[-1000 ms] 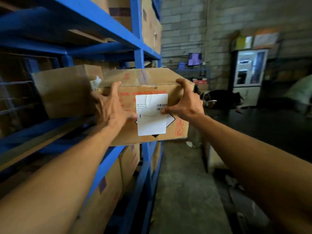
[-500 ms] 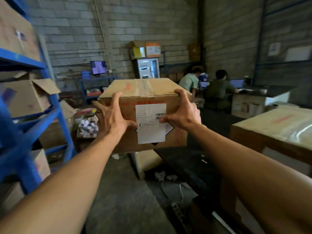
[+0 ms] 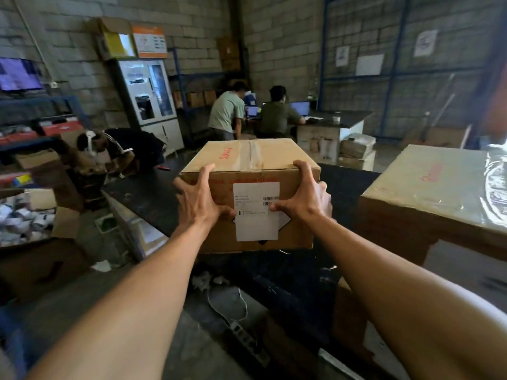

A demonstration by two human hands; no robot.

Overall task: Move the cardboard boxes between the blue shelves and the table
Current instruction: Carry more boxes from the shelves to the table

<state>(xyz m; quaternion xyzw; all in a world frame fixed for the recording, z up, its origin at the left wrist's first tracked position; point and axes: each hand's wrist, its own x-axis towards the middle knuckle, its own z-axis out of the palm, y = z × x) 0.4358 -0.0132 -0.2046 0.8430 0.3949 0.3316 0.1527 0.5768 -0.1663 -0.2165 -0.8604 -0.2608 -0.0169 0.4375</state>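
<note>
Gripping the cardboard box [image 3: 255, 163] from both sides, the left hand [image 3: 201, 200] and the right hand [image 3: 304, 197] had their fingers spread wide and hooked over its top edge. Each thumb was pressed onto the front face, at either side of the white label [image 3: 256, 215]. The box was held upright and level, taped flaps upward, over the near part of the dark tabletop [image 3: 153, 193]. Whether its base touched that surface or hung just above it could not be told, as the lower edge hid the contact. To the right, apart from it, stood a larger box [image 3: 428, 182] with shiny film across its top, seemingly on the same tabletop.

The step in hand looked like the delivery leg, with the box brought to the table and setting down not yet finished. The next move probably called for lowering it flat onto the bare dark patch, clear of the larger box. Both grips would need to stay even so that no corner dipped, and the fingers should let go only once the weight was fully on the tabletop.
</note>
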